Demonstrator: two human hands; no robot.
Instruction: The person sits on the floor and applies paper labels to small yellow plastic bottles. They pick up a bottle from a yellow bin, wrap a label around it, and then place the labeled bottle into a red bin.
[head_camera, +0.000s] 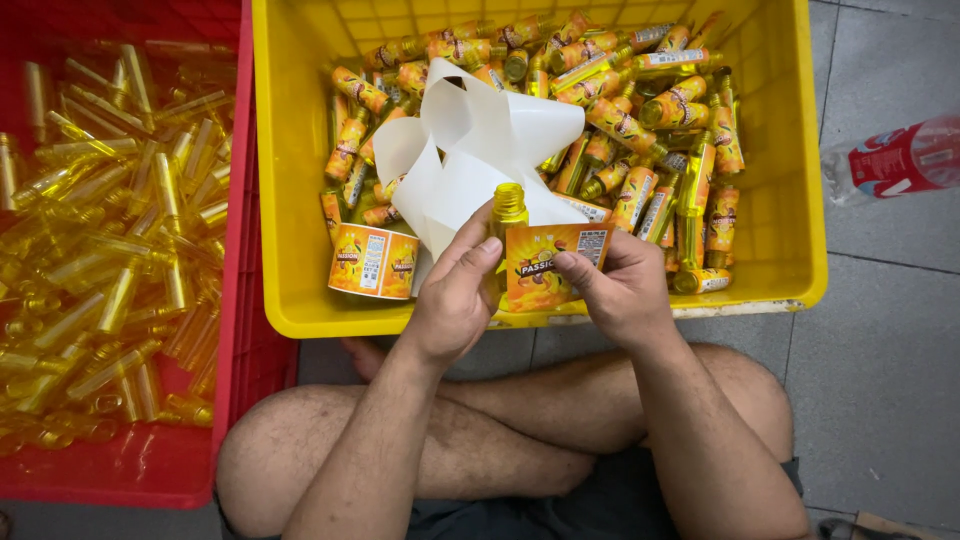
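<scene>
While both hands (540, 285) pinch a bottle (508, 208) and label (545, 265), they overhang the yellow crate (290, 150) rim.

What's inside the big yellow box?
The yellow crate holds many small labelled bottles, a curling white backing strip and orange labels. The bottles and strip cover most of the bottom.

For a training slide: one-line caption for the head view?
Both hands wrap an orange label around a small yellow bottle above a yellow crate.

Bare forearms, no sleeves, bare legs, dark shorts (600, 510), no gloves or rings
</scene>
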